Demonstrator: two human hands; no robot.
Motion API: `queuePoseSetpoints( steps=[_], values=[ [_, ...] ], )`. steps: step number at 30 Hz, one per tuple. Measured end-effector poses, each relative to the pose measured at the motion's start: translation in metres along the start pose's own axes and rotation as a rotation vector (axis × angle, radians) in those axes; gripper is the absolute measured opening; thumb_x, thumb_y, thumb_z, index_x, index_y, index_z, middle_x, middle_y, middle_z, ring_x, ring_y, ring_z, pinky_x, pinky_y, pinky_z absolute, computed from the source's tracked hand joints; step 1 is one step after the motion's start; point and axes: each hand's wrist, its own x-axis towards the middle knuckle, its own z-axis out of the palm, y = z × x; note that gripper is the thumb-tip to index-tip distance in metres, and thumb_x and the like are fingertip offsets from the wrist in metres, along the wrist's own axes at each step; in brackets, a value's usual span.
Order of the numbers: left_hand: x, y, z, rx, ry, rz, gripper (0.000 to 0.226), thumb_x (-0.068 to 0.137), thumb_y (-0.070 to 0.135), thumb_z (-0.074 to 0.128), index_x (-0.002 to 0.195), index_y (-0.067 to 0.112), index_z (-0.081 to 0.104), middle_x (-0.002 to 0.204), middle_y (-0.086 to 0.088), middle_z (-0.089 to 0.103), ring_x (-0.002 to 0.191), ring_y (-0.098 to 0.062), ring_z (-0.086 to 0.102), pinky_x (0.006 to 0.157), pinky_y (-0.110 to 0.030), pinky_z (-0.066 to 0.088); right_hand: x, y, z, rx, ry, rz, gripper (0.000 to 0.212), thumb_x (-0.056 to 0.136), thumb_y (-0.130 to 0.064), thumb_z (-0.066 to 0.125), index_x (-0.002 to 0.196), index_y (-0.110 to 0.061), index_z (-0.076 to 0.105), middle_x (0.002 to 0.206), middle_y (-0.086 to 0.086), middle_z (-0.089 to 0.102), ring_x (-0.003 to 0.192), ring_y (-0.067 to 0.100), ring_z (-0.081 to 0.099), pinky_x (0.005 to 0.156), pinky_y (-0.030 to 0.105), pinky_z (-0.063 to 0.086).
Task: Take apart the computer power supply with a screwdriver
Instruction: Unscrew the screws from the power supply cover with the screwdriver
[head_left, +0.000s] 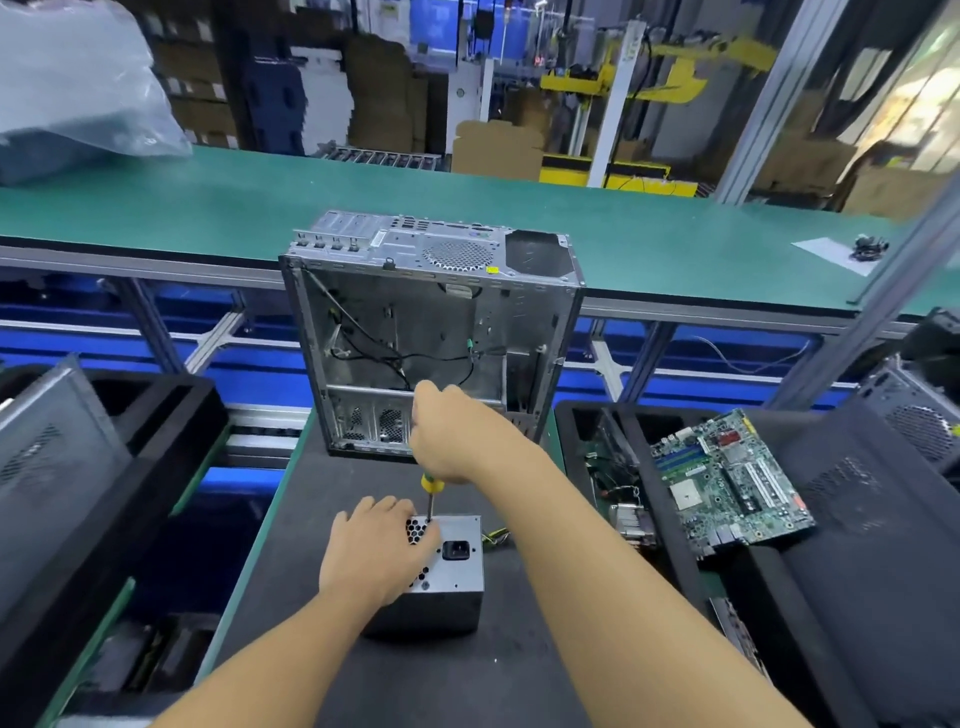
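Note:
The grey metal power supply (457, 571) stands on the black mat in front of me, its face with the black power socket and honeycomb vent turned up. My left hand (371, 551) lies over its left part, fingers spread across the vent, steadying it. My right hand (449, 431) grips the yellow-and-green handle of a screwdriver (430, 496) held upright. Its tip meets the top face near the far left edge, beside my left fingertips. Yellow and black wires (496, 538) stick out from the unit's far right side.
An emptied computer case (431, 332) stands open just behind the power supply. A black tray on the right holds a green motherboard (732, 480). Black side panels (52, 457) lean in the bin on the left. A green conveyor belt (208, 208) runs across the back.

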Motion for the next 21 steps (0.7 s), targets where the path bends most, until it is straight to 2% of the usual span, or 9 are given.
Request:
queuePoseSetpoints(
  steps=[6, 9, 11, 13, 15, 18, 19, 21],
  values=[
    [-0.001, 0.0, 0.0, -0.021, 0.025, 0.006, 0.041, 0.087, 0.063, 0.021, 0.083, 0.031, 0.047, 0.083, 0.01, 0.045, 0.088, -0.014, 0.038, 0.078, -0.036, 0.035, -0.007, -0.011, -0.006, -0.015, -0.118, 0.025, 0.017, 0.095, -0.012, 0.045, 0.111, -0.01, 0.04, 0.116, 0.014, 0.037, 0.066, 0.028, 0.049, 0.053, 0.034, 0.034],
    [-0.001, 0.001, -0.002, -0.035, 0.014, 0.007, 0.04, 0.086, 0.063, 0.022, 0.081, 0.031, 0.046, 0.079, 0.009, 0.044, 0.087, -0.015, 0.038, 0.078, -0.036, 0.035, -0.005, -0.013, -0.005, -0.024, -0.098, 0.068, 0.019, 0.097, -0.026, 0.043, 0.106, -0.01, 0.038, 0.096, 0.01, 0.048, 0.067, 0.024, 0.049, 0.051, 0.033, 0.03],
    [-0.004, 0.0, 0.0, -0.038, 0.011, 0.004, 0.041, 0.086, 0.063, 0.022, 0.083, 0.031, 0.047, 0.08, 0.01, 0.045, 0.088, -0.015, 0.039, 0.08, -0.037, 0.037, -0.004, -0.015, -0.003, -0.019, -0.024, 0.161, 0.035, 0.1, -0.046, 0.033, 0.106, -0.011, 0.033, 0.079, 0.005, 0.048, 0.072, 0.026, 0.049, 0.051, 0.033, 0.027],
    [-0.005, 0.0, 0.0, -0.042, 0.022, 0.002, 0.042, 0.086, 0.063, 0.021, 0.086, 0.031, 0.049, 0.081, 0.01, 0.045, 0.089, -0.015, 0.04, 0.082, -0.038, 0.037, -0.005, -0.016, 0.001, -0.144, 0.027, 0.215, 0.044, 0.1, -0.055, 0.028, 0.113, -0.014, 0.038, 0.075, 0.003, 0.044, 0.066, 0.024, 0.047, 0.05, 0.032, 0.026],
    [-0.006, 0.001, 0.001, -0.045, 0.019, -0.007, 0.047, 0.085, 0.063, 0.021, 0.093, 0.031, 0.055, 0.085, 0.012, 0.047, 0.092, -0.014, 0.042, 0.082, -0.037, 0.036, -0.003, -0.013, 0.003, -0.314, 0.045, 0.161, 0.036, 0.103, -0.041, 0.031, 0.125, -0.015, 0.042, 0.08, 0.005, 0.043, 0.061, 0.023, 0.043, 0.049, 0.032, 0.027],
    [-0.004, -0.001, 0.001, -0.059, 0.008, 0.006, 0.053, 0.084, 0.065, 0.022, 0.103, 0.031, 0.059, 0.096, 0.014, 0.056, 0.099, -0.013, 0.046, 0.086, -0.037, 0.037, -0.004, -0.003, -0.001, -0.163, 0.028, 0.107, 0.018, 0.101, -0.027, 0.041, 0.103, -0.01, 0.035, 0.08, 0.008, 0.053, 0.059, 0.021, 0.044, 0.049, 0.032, 0.029],
    [-0.002, -0.002, 0.002, -0.07, 0.006, 0.007, 0.054, 0.083, 0.066, 0.022, 0.105, 0.032, 0.059, 0.098, 0.014, 0.058, 0.1, -0.013, 0.046, 0.087, -0.037, 0.037, -0.005, 0.0, -0.003, -0.122, 0.008, 0.072, 0.017, 0.099, -0.024, 0.044, 0.101, -0.01, 0.034, 0.08, 0.009, 0.053, 0.06, 0.023, 0.046, 0.049, 0.033, 0.031],
    [-0.001, -0.004, 0.002, -0.081, -0.002, 0.009, 0.056, 0.082, 0.066, 0.022, 0.106, 0.032, 0.059, 0.101, 0.015, 0.058, 0.102, -0.013, 0.048, 0.088, -0.037, 0.037, -0.01, 0.003, -0.008, -0.075, -0.063, 0.028, 0.016, 0.097, -0.02, 0.047, 0.107, -0.011, 0.038, 0.096, 0.01, 0.052, 0.07, 0.027, 0.051, 0.054, 0.034, 0.035]
  ],
)
